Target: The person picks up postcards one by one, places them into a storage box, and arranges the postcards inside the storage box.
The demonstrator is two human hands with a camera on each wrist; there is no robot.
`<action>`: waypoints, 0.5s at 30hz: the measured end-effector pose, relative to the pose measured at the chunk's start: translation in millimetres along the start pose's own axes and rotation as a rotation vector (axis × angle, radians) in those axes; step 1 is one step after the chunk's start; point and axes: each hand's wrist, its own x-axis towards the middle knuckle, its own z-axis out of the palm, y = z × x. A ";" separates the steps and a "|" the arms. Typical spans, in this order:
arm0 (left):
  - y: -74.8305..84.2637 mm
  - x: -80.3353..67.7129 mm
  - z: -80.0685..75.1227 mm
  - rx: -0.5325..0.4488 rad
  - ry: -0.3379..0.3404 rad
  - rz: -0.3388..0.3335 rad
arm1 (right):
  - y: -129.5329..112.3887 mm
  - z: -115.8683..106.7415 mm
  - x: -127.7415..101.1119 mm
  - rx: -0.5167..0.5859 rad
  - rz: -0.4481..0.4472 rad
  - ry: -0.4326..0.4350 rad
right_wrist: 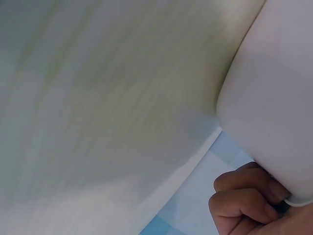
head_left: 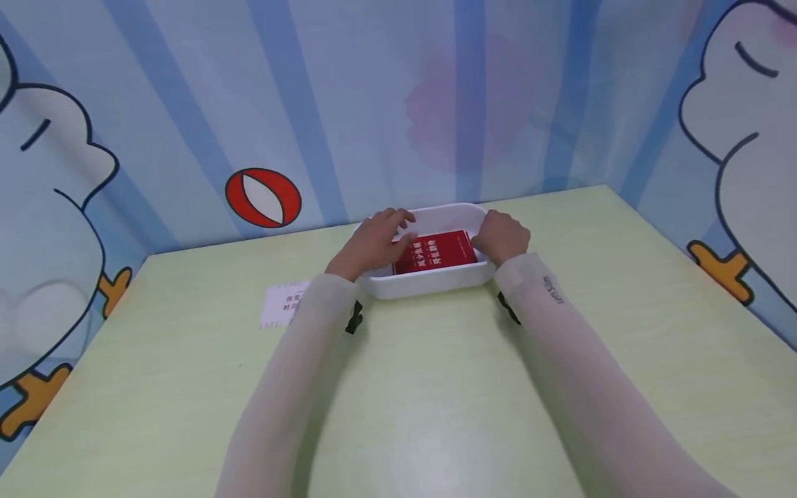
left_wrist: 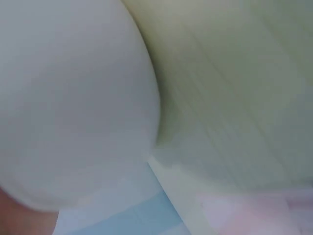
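- At the far centre of the green table (head_left: 436, 387), a white tray (head_left: 429, 282) sits close to the wall, long side towards the person.
- Red booklet (head_left: 438, 250) lies flat inside the tray, printed cover up, filling most of the floor. It looks sized to the tray, so it sits square to the walls.
- Left hand (head_left: 373, 242) is on the tray's left end: fingers curled over the rim, thumb tip touching the booklet's left edge. Looks like a grip on the tray wall, narrow opening.
- Right hand (head_left: 503, 236) mirrors it on the right end, fingers curled round the rim; the right wrist view shows curled fingers (right_wrist: 239, 203) under the tray's white wall (right_wrist: 274, 93).
- A hand on each end probably keeps the tray level so the booklet stays put.
- Left wrist view: blurred, only the tray's white side (left_wrist: 73, 103) against the table; no finger detail.
- White paper slip (head_left: 283, 306) with red print lies flat on the table left of the left sleeve (head_left: 299, 346), apart from the tray.
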 end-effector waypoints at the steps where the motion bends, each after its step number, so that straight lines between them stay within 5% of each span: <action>1: -2.1 -1.6 -1.7 -0.005 0.016 -0.001 | -0.3 -0.1 0.8 -0.003 -0.002 0.001; 15: -32.8 -21.1 -18.9 0.007 0.129 -0.063 | -2.7 1.8 2.1 -0.013 0.008 -0.014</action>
